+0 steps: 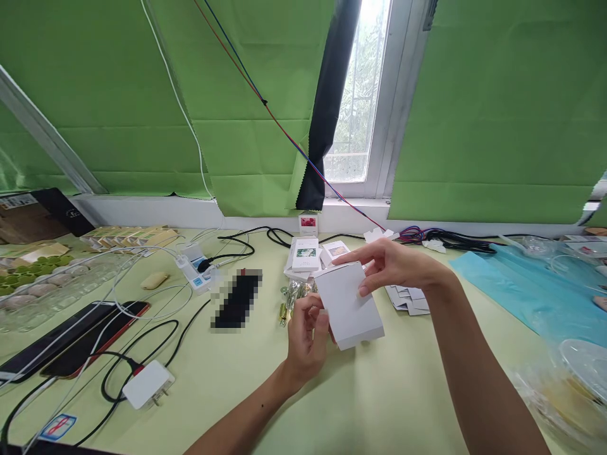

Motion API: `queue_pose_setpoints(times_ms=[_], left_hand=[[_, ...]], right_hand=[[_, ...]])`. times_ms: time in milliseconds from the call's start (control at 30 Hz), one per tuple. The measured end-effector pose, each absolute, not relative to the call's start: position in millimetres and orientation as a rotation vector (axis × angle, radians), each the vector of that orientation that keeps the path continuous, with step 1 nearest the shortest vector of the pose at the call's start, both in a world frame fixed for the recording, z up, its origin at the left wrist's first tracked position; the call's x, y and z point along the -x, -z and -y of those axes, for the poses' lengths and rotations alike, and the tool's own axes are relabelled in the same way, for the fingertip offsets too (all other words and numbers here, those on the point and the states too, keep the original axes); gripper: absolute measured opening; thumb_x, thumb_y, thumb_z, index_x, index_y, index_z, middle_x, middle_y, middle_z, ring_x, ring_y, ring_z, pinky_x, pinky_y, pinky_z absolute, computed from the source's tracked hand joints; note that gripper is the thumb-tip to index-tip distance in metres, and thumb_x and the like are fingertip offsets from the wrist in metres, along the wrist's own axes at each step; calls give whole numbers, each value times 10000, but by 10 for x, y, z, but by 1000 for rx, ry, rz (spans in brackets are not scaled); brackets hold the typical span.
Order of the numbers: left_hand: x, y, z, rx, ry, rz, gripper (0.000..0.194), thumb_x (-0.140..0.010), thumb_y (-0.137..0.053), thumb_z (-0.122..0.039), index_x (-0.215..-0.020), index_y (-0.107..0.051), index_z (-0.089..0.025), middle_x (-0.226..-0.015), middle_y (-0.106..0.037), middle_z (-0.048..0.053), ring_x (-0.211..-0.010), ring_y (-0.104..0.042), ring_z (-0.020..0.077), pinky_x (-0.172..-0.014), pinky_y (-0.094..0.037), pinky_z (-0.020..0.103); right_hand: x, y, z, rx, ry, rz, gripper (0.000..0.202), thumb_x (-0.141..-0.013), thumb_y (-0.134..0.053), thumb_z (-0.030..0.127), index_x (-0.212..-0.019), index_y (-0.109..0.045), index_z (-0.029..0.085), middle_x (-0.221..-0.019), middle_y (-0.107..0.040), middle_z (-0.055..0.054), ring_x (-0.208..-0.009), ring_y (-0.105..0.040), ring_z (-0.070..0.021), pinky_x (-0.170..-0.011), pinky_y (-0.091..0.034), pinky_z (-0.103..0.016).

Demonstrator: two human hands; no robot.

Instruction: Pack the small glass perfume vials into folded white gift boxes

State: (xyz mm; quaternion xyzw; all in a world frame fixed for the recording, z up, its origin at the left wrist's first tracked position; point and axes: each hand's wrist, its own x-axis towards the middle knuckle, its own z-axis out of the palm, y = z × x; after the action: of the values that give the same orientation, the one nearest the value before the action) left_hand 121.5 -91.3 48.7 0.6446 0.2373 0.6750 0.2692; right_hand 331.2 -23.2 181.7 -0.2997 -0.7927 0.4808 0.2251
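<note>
A plain white cardboard box [349,309] is held tilted above the table, between both hands. My left hand [308,335] grips its left edge, with the thumb at the front and the other fingers curled beside it. Across the box's upper right, my right hand [386,265] has its thumb pressed on the front face and its fingers over the top edge. Behind the box lie small white boxes with flower pictures [306,254] and small clear-wrapped metallic pieces [296,292]. Flat white card pieces [408,300] rest behind my right wrist.
A power strip [193,272], white charger [148,384], loose cables and dark phones [95,341] occupy the left side. An egg tray [61,281] sits farther left. At right are blue plastic sheeting [512,278] and a clear food container [569,392]. Green curtains hang behind.
</note>
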Motion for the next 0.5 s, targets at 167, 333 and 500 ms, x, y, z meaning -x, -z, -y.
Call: queue_pose_setpoints(times_ms=[167,333,500], left_hand=[[-1216,-505,915,-1722,-1755,-582,76,-1036,-455,-266,-1095,-502,-252,-920,-587,-6,-537,-546,54,-471,-463,173],[-1184,-447,905,-1685,-1629,-527,195,-1017,-494,-309,-1209,-473,-280,-931,-603,10,-628,-586,104,-493,-510,207],[-1138,-407,891,-1755,-1540,-466,365,-1003,-505,-360,-1341,-399,-272,-759,-550,-20,-600,-580,133,-503,-524,247]], right_hand=[[-3331,-1809,223,826,-1322,2171,630,-701,-883,348,-1300,-709,261,-1037,-773,-15,-756,-671,-134,-646,-529,-221],[-3354,-1850,249,836,-1301,2120,599,-699,-881,331,-1273,-726,258,-950,-779,0,-714,-660,-123,-620,-528,-219],[-3394,-1876,257,817,-1332,2054,618,-672,-897,311,-1261,-733,224,-953,-788,-26,-717,-665,-131,-622,-549,-226]])
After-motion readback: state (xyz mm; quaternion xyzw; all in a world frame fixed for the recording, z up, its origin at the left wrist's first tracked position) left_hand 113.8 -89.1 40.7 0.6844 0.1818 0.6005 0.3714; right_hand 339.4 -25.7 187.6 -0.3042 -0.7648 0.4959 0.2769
